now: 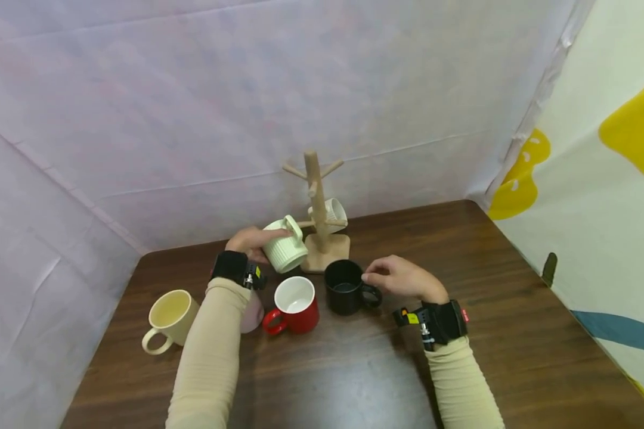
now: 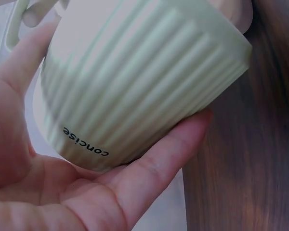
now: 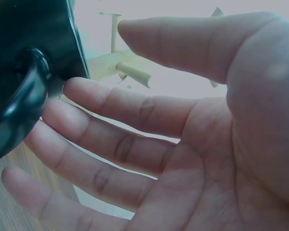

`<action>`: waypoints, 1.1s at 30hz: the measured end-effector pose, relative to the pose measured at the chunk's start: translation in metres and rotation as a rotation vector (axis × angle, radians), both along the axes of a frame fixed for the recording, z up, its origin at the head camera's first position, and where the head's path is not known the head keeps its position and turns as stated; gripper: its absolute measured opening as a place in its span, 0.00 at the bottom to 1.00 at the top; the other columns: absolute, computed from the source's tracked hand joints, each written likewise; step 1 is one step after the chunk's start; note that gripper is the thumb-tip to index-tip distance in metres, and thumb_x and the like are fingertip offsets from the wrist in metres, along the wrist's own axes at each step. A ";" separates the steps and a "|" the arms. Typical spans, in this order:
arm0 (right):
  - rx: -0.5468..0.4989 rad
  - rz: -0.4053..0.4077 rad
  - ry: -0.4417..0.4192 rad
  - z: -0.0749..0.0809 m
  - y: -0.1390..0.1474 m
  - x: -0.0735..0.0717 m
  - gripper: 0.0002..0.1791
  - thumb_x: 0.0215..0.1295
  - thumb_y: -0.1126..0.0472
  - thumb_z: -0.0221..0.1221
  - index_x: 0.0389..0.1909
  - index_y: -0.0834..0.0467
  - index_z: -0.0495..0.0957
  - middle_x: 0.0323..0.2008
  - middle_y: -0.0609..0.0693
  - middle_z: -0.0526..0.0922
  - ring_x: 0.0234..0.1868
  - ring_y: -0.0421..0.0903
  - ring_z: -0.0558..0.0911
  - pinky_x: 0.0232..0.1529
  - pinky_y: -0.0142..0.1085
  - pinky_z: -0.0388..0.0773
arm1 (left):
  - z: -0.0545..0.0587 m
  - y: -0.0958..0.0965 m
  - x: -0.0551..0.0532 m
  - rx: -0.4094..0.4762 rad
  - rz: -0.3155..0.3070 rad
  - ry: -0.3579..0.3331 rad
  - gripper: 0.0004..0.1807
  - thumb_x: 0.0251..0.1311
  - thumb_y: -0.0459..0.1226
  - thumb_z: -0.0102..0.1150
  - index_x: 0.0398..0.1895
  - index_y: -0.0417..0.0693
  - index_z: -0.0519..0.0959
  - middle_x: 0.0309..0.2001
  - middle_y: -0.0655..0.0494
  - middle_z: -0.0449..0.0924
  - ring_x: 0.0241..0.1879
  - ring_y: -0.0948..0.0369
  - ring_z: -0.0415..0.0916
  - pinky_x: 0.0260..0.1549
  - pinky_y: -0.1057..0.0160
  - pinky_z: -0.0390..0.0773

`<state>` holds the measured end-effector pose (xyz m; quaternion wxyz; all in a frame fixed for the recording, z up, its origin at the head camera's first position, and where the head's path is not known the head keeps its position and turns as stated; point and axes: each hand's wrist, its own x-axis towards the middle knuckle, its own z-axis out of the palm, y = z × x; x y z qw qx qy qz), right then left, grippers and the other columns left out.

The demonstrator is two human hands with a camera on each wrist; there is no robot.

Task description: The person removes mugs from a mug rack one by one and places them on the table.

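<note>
My left hand (image 1: pixel 249 240) grips a pale green ribbed mug (image 1: pixel 285 253) by its body, tilted, beside the wooden mug tree (image 1: pixel 315 179). Its handle is turned up toward a low left peg (image 1: pixel 304 224), and the left wrist view shows the word "concise" on the mug's side. On the tree's far side hangs a white mug (image 1: pixel 335 213), partly hidden by the post. My right hand (image 1: pixel 402 277) is at the handle of a black mug (image 1: pixel 343 298) that stands upright in front of the tree's base. Loosely spread fingers (image 3: pixel 120 106) reach toward that handle without curling round it.
A red mug (image 1: pixel 303 319) with a white inside stands left of the black one. Partly behind the left forearm is a pinkish mug (image 1: pixel 252 313). Farther left stands a yellow mug (image 1: pixel 179 316). Cloth walls (image 1: pixel 220 119) border the wooden table (image 1: pixel 349 381) at the back.
</note>
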<state>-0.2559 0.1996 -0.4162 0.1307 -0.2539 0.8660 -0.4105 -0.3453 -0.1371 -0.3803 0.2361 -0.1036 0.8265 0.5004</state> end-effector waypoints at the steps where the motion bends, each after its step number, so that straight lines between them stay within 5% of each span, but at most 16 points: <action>1: 0.001 -0.002 -0.001 0.000 0.000 -0.001 0.14 0.66 0.53 0.56 0.39 0.59 0.82 0.19 0.51 0.77 0.19 0.41 0.73 0.23 0.36 0.71 | 0.000 -0.001 0.000 -0.003 -0.003 0.003 0.47 0.48 0.56 0.64 0.60 0.29 0.60 0.51 0.38 0.70 0.45 0.46 0.78 0.52 0.45 0.76; 10: 0.023 0.001 0.015 -0.001 0.003 -0.006 0.16 0.66 0.52 0.55 0.40 0.60 0.82 0.20 0.51 0.78 0.21 0.41 0.74 0.26 0.36 0.73 | 0.008 -0.016 0.004 0.036 0.014 0.024 0.45 0.53 0.53 0.61 0.61 0.26 0.58 0.50 0.39 0.70 0.47 0.46 0.76 0.53 0.45 0.74; 20: 0.002 -0.010 -0.027 0.003 0.010 -0.009 0.14 0.66 0.54 0.55 0.41 0.60 0.81 0.22 0.56 0.79 0.23 0.43 0.75 0.29 0.38 0.74 | 0.018 -0.024 0.015 -0.017 -0.002 0.059 0.44 0.54 0.55 0.59 0.59 0.26 0.60 0.49 0.40 0.69 0.47 0.47 0.77 0.54 0.46 0.75; 28: 0.004 -0.014 -0.020 0.005 0.014 -0.009 0.16 0.66 0.52 0.55 0.42 0.60 0.81 0.25 0.58 0.81 0.26 0.50 0.79 0.31 0.39 0.76 | 0.026 -0.026 0.020 -0.056 0.002 0.096 0.43 0.51 0.57 0.60 0.56 0.29 0.64 0.47 0.43 0.72 0.41 0.53 0.79 0.44 0.56 0.82; 33: 0.010 -0.010 -0.027 0.031 0.008 0.007 0.16 0.68 0.59 0.54 0.44 0.68 0.80 0.26 0.63 0.80 0.28 0.56 0.79 0.31 0.38 0.75 | 0.028 -0.027 0.025 -0.066 0.011 0.117 0.43 0.51 0.58 0.61 0.55 0.30 0.65 0.48 0.42 0.71 0.40 0.53 0.79 0.42 0.58 0.82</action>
